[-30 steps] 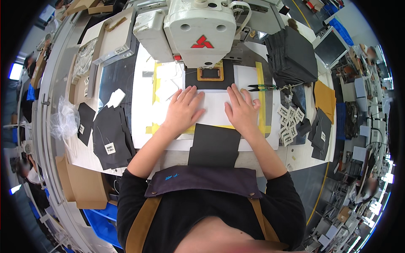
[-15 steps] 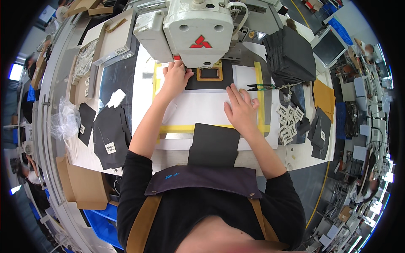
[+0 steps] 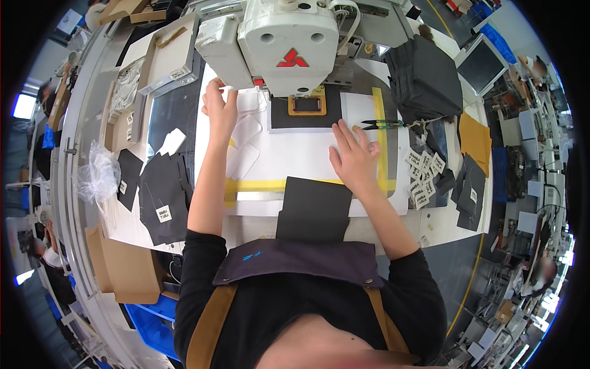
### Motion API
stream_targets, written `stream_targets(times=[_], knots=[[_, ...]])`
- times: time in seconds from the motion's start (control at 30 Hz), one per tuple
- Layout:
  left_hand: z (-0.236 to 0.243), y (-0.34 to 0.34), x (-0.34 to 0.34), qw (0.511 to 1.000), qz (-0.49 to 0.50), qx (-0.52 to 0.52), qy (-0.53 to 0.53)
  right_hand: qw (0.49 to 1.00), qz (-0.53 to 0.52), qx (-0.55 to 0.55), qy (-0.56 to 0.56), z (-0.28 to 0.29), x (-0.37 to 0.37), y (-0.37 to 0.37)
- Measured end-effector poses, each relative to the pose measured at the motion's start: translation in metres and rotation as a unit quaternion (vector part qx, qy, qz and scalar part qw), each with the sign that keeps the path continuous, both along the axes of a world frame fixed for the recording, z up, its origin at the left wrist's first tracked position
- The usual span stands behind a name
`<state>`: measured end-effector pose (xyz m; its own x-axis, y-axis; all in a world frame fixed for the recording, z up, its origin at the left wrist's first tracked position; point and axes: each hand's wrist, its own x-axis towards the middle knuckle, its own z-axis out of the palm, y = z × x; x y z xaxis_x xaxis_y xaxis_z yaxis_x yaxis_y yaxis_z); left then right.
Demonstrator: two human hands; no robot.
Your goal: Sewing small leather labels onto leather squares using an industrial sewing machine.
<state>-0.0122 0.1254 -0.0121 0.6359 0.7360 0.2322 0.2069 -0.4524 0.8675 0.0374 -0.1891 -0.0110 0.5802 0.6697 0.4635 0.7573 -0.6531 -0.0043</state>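
A white sewing machine head stands over a white template board edged with yellow tape. My left hand reaches far forward to the machine's left side, its fingertips at the machine's lower left edge. Flat on the board lies my right hand, fingers apart, just below a black fabric piece with an orange frame under the needle. Another black fabric piece sits at the board's near edge. Small snips with green handles rest right of my right hand.
A stack of dark fabric sits at the back right. Small white labels and black cut pieces lie on the right. More black pieces with labels and a plastic bag lie left. Cardboard leans at lower left.
My left hand has gone from the board up to the machine's left side. The board with the black piece slid away from me under the machine. My right hand stayed on the board.
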Motion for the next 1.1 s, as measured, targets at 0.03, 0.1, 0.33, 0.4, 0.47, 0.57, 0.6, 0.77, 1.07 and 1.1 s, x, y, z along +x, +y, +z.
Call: stream_targets(times=[0.03,0.1,0.33,0.4,0.47,0.57,0.6,0.77,1.07,1.1], knots=[[0.0,-0.008,-0.003,0.997,0.002,0.074,0.012,1.0,-0.006,-0.002,0.003,0.0,-0.001,-0.001],[0.009,-0.025,-0.016,0.989,-0.006,0.144,0.022,1.0,-0.018,0.016,0.004,0.006,-0.002,-0.007],[0.039,-0.078,-0.063,0.956,-0.175,0.222,0.085,0.986,-0.107,0.131,0.016,0.012,0.008,-0.09],[0.043,-0.085,-0.065,0.951,-0.199,0.224,0.074,0.977,-0.14,0.158,0.021,0.014,0.018,-0.135],[0.048,-0.095,-0.062,0.947,-0.222,0.224,0.06,0.954,-0.222,0.16,0.127,0.025,0.023,-0.161],[0.056,-0.11,-0.054,0.938,-0.26,0.228,0.036,0.972,-0.183,0.121,0.083,0.039,0.021,-0.159],[0.057,-0.115,-0.051,0.932,-0.277,0.23,0.026,0.972,-0.184,0.121,0.082,0.039,0.022,-0.157],[0.058,-0.122,-0.046,0.922,-0.312,0.23,0.003,0.974,-0.195,0.032,0.106,0.036,0.036,-0.153],[0.063,-0.139,-0.046,0.904,-0.365,0.218,-0.047,0.921,0.024,0.203,0.333,0.055,0.011,-0.069],[0.068,-0.143,-0.043,0.89,-0.405,0.206,-0.035,0.907,0.055,0.189,0.372,0.055,0.002,-0.053]])
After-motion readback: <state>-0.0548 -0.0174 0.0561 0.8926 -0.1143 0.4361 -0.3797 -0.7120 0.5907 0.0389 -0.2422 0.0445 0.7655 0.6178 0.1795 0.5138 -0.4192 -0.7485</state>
